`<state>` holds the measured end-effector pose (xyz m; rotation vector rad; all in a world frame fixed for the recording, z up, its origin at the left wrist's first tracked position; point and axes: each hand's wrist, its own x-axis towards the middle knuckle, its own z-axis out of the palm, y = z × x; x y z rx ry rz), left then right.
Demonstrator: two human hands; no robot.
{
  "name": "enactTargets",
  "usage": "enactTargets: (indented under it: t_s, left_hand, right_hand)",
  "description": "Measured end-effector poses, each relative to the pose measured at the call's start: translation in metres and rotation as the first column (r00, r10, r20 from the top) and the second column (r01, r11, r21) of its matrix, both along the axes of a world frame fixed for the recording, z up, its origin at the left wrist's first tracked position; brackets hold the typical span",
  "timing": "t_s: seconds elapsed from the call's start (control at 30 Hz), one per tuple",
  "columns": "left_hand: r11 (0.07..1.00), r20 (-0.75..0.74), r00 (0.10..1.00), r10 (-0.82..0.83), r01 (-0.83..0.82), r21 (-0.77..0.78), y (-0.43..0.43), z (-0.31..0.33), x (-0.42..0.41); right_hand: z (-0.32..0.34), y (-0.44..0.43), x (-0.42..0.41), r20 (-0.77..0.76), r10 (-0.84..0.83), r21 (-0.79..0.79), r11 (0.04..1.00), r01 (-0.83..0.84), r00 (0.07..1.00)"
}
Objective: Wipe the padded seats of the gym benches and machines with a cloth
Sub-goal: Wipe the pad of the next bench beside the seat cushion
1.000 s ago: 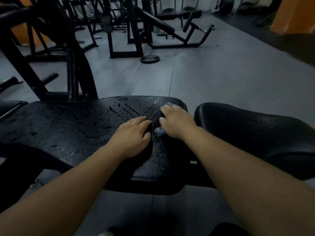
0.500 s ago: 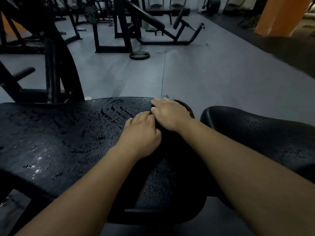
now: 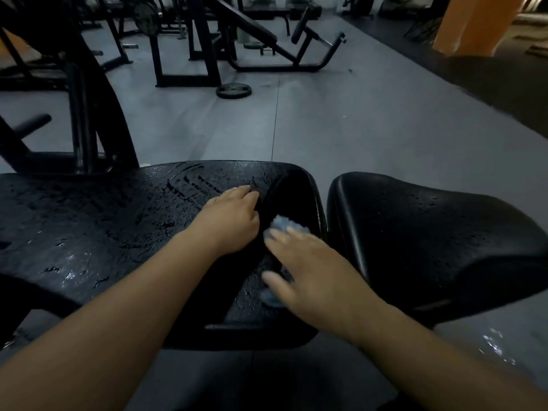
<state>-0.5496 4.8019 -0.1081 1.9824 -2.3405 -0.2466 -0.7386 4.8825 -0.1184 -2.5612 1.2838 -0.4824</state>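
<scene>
L hand ctr frame, flat on wet black seat pad, fingers together, straight, holding nothing. R hand just right of it, blurred, fingers spread apart, pressing pale blue cloth onto pad's right end. Cloth peeks out past fingertips. 2nd pad at right of frame, narrow gap between. 1 weight plate on floor, upper ctr.

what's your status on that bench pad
Left hand flat on the wet pad. Right hand pressing the cloth near its right end. Nothing in the way.
</scene>
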Motion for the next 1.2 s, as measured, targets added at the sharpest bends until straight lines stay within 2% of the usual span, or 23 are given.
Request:
enactTargets:
  t_s: [0.1,0.2,0.3,0.37,0.5,0.57,0.7,0.77,0.83,0.9,0.93,1.0,1.07,1.1,1.2]
  left_hand:
    - [0.999,0.013,1.000,0.005,-0.005,-0.041,0.009,-0.004,-0.006]
    - [0.999,-0.020,1.000,0.006,-0.007,-0.039,0.031,-0.005,-0.026]
    - [0.999,-0.057,0.998,-0.037,0.035,-0.032,0.056,-0.005,-0.036]
    - [0.998,-0.060,0.997,-0.047,0.044,-0.039,0.065,-0.008,-0.035]
    - [0.998,-0.057,0.998,-0.039,0.036,-0.052,0.066,-0.006,-0.039]
    - [0.999,-0.063,0.997,-0.034,0.032,-0.038,0.071,-0.003,-0.042]
    - [0.995,-0.129,0.987,-0.093,0.090,-0.034,0.079,0.005,-0.048]
    - [0.984,-0.168,0.972,-0.164,0.150,-0.092,0.082,0.008,-0.067]
    - [0.968,-0.194,0.951,-0.242,0.221,-0.122,0.085,0.007,-0.091]
    - [0.957,-0.198,0.941,-0.275,0.248,-0.151,0.085,0.000,-0.110]
    - [0.955,-0.196,0.941,-0.275,0.245,-0.165,0.083,-0.002,-0.115]
    - [0.956,-0.190,0.946,-0.263,0.229,-0.182,0.078,-0.005,-0.118]
    - [0.958,-0.194,0.949,-0.249,0.213,-0.190,0.074,-0.005,-0.119]
    - [0.958,-0.197,0.949,-0.245,0.207,-0.198,0.073,-0.005,-0.120]
    - [0.960,-0.201,0.952,-0.230,0.188,-0.207,0.069,-0.001,-0.124]
  right_hand:
    - [-0.002,-0.013,-0.024,0.079,-0.101,0.044,0.994,0.098,0.992]
    - [-0.004,-0.030,-0.005,0.089,-0.271,0.054,0.962,0.267,0.958]
    - [-0.010,0.008,-0.001,0.117,-0.152,-0.038,0.987,0.157,0.981]
    - [-0.017,0.035,-0.021,0.232,-0.080,-0.070,0.993,0.099,0.970]
    - [-0.016,0.025,-0.022,0.326,-0.202,-0.019,0.975,0.220,0.924]
    - [-0.015,0.028,-0.004,0.304,-0.225,-0.014,0.971,0.240,0.926]
    - [-0.015,0.051,-0.025,0.261,-0.093,-0.144,0.981,0.134,0.961]
    - [-0.004,0.037,-0.058,0.234,-0.164,-0.225,0.950,0.218,0.958]
    - [0.007,0.011,-0.082,0.224,-0.313,-0.240,0.900,0.364,0.923]
    - [0.007,-0.003,-0.087,0.026,-0.445,-0.237,0.867,0.438,0.895]
    - [0.003,0.000,-0.085,-0.078,-0.448,-0.216,0.880,0.423,0.891]
    - [-0.005,0.017,-0.090,-0.171,-0.329,-0.193,0.936,0.295,0.929]
    - [-0.007,0.031,-0.108,-0.170,-0.215,-0.160,0.969,0.189,0.962]
    - [-0.006,0.029,-0.119,-0.138,-0.219,-0.127,0.971,0.202,0.966]
    - [0.005,-0.023,-0.128,-0.081,-0.374,-0.075,0.926,0.369,0.924]
